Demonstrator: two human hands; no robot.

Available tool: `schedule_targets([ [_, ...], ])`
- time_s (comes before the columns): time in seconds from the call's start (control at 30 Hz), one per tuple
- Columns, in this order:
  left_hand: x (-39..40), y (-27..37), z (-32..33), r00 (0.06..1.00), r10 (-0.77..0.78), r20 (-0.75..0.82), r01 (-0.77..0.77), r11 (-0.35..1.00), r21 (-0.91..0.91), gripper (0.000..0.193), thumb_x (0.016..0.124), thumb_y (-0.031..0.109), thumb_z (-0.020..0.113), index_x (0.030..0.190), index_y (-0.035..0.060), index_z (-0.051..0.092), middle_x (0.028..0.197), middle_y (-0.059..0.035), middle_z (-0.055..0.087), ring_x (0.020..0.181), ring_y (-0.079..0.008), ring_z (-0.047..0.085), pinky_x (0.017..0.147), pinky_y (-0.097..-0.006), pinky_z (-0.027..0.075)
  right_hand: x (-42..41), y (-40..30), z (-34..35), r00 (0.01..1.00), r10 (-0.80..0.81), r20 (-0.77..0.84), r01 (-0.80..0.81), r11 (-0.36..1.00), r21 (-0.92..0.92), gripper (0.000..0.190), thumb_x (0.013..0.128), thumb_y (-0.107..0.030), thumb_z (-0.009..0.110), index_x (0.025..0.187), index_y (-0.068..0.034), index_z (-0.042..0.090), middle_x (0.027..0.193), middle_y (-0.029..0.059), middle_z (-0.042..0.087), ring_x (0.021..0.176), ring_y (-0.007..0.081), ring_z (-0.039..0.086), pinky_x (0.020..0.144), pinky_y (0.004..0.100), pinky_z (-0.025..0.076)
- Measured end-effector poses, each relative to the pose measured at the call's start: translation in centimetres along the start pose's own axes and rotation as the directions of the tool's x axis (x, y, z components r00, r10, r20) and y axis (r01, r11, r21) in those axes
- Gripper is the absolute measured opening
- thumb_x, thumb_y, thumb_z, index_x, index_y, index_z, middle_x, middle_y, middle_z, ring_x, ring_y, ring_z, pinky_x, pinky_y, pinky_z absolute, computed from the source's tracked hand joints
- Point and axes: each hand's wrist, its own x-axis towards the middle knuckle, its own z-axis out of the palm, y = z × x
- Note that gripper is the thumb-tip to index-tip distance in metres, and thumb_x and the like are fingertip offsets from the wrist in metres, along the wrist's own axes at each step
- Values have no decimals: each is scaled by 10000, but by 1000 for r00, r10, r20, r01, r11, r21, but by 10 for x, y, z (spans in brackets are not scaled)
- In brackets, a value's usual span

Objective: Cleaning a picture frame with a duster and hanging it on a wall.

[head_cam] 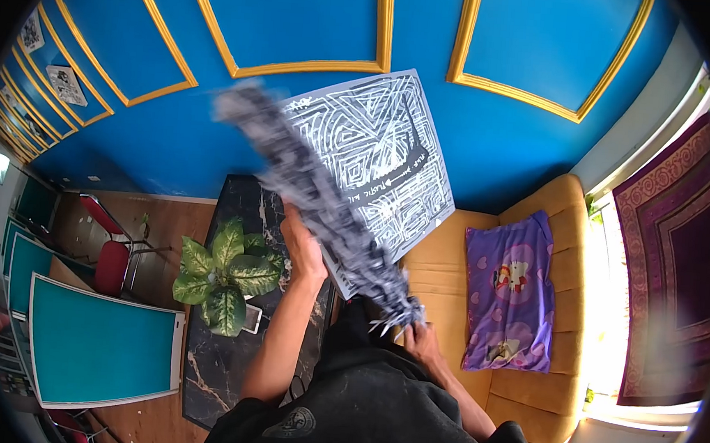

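Note:
My left hand (303, 249) grips the left edge of a flat panel (370, 130) covered in white maze-like line drawing on a dark ground, with some lettering across its middle. The panel is tilted in front of me, between the wall and my body. My right hand (423, 345) is closed around the near end of a grey shaggy duster (309, 175); its handle is hidden. Blurred by motion, the duster stretches across the panel's left part towards the upper left. Whether it touches the panel, I cannot tell.
A potted plant (228, 274) and a phone (252, 319) rest on a black marble-patterned table (215, 372) to my left. On the right is a yellow sofa (437, 276) with a purple pillow (510, 294). Gold-framed blue wall (424, 29) rises ahead; a red chair (111, 260) stands beyond the table.

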Motion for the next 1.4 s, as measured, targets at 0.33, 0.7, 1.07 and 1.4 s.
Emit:
schedule_targets([
  [0.33,2,9,-8,1000,14,26,-15,998,64,658,958,533,317,1332,-6,366,1282,-120,472,1095,-216,525,938,-327,427,8,-9,-16,907,368,-204,-342,927,154,319,902,-282,537,844,21,620,622,240,584,646,411,615,554,455,446],
  [0.7,-36,-4,-33,994,-28,108,6,980,200,675,955,546,312,1324,-18,357,1286,-123,465,1128,-204,500,959,-325,406,46,49,-19,827,421,-372,-353,904,241,327,930,-314,500,808,-13,540,522,119,508,443,282,501,420,395,344],
  [1.07,-44,-2,-62,996,-26,88,19,997,79,636,975,504,288,1381,16,296,1374,-122,379,1209,-242,435,1016,-363,360,77,-14,-71,872,488,33,-143,190,971,350,899,-289,603,709,-153,343,543,-73,256,392,20,224,361,215,143],
  [1.4,-50,-6,-63,997,-21,73,16,997,69,642,971,516,284,1398,37,284,1389,-114,369,1219,-245,426,1029,-366,347,77,-24,-71,896,439,64,-172,212,962,174,904,-233,569,945,-81,493,559,-73,249,406,24,225,378,211,147],
])
